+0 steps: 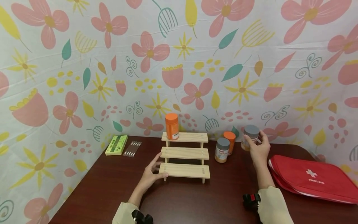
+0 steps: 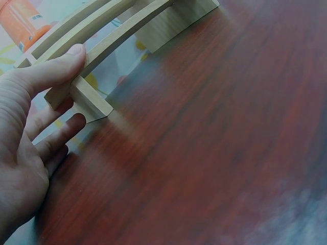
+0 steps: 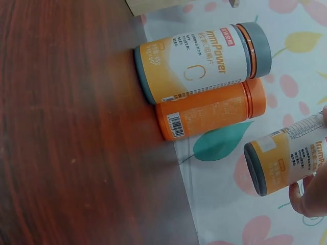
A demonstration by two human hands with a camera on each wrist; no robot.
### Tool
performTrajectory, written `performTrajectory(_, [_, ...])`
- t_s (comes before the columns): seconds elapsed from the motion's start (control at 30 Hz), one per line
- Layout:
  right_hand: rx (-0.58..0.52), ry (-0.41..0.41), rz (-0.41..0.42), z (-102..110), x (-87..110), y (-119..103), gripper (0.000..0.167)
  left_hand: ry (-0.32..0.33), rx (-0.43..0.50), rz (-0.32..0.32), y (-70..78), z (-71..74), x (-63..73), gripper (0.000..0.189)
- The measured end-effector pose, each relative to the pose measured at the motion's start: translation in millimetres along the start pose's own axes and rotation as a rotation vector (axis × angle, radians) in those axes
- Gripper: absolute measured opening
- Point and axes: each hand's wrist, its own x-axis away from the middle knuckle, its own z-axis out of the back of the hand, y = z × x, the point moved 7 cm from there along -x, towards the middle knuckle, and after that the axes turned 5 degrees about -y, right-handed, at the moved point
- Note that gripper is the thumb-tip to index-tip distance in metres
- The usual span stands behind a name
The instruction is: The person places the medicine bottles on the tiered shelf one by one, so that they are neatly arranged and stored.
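Observation:
A three-step wooden stand (image 1: 185,152) stands mid-table, with an orange bottle (image 1: 172,127) upright on its top step. My left hand (image 1: 149,175) holds the stand's left end; in the left wrist view the thumb (image 2: 69,64) lies against a step's end and the other fingers reach beneath. My right hand (image 1: 259,149) grips a grey-lidded supplement bottle (image 3: 288,153), raised off the table near the wall. Left of it, another grey-lidded bottle (image 1: 222,151) stands in front of a second orange bottle (image 1: 230,141).
A red first aid bag (image 1: 313,177) lies at the right. To the left are a yellow-green box (image 1: 116,145) and a clear packet of white swabs (image 1: 132,149). A flower-printed cloth (image 1: 151,77) hangs along the table's back edge.

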Motion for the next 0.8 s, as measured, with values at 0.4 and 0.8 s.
performTrajectory(0.4, [-0.032, -0.023, 0.062, -2.6, 2.2, -17.2, 0.062, 0.002, 0.004, -0.003, -0.6, -0.1, 0.6, 0.089])
performTrajectory(0.8, [-0.052, -0.043, 0.084, -6.7, 9.1, -35.8, 0.063, 0.003, -0.003, -0.014, 0.5, -0.7, -0.5, 0.089])
